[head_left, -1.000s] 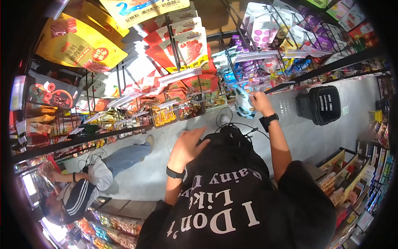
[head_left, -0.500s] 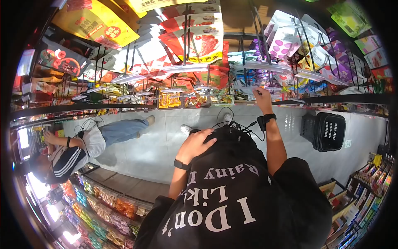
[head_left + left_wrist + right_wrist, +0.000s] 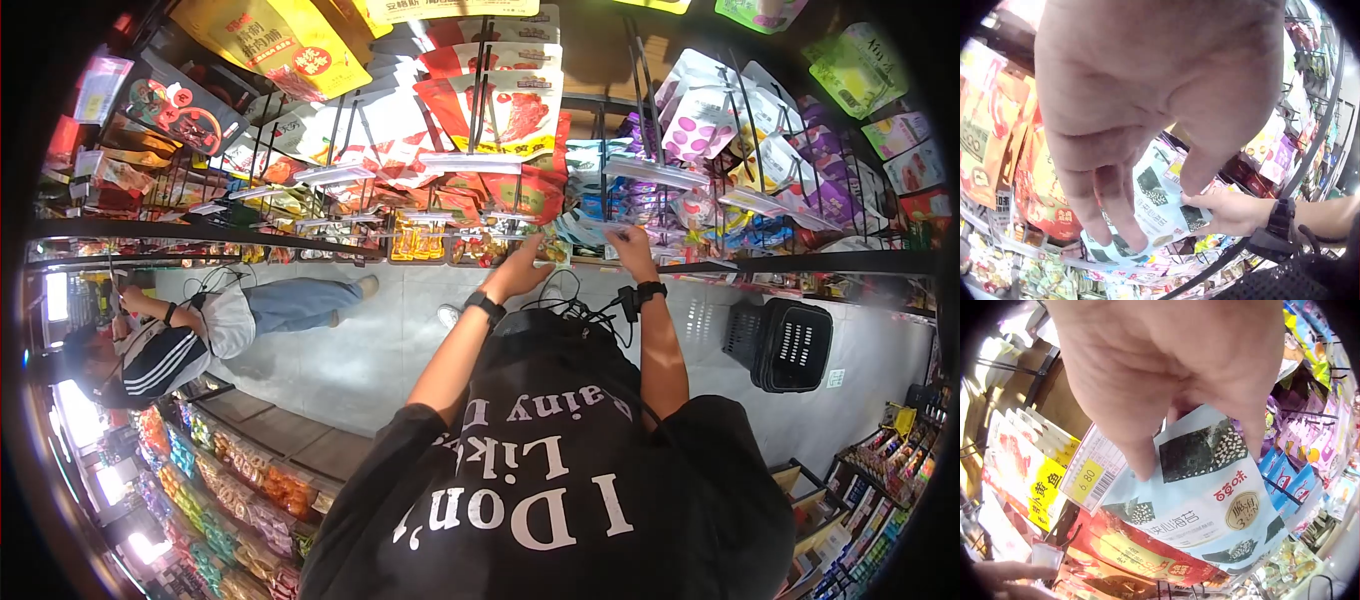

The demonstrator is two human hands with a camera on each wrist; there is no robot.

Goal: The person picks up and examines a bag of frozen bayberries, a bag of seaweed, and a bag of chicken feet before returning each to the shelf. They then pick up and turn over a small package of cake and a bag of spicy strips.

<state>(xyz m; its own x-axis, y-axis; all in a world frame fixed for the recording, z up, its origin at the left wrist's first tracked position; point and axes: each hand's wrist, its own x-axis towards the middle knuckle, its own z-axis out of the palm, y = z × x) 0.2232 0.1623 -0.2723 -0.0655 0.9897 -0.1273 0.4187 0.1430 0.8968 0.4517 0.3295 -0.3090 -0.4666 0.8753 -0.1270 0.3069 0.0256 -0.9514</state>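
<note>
left hand (image 3: 517,270) now forward from the waist, beside one pale-blue seaweed snack pouch (image 3: 1216,500), fingers loosely extended, contact unclear, right hand (image 3: 635,254) pinching pouch's end, one 6.80 price tag (image 3: 1089,477) behind, hanging snack bags (image 3: 505,115) beyond, one other person (image 3: 228,322) far left

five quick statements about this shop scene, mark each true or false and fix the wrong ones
The right hand holds a pale blue packet. True.
The price label reads 9.80. False: the price label reads 6.80.
The basket is red. False: the basket is black.
The left hand is in the basket. False: the left hand is near the pale blue packet.
The shirt is black. True.
</note>
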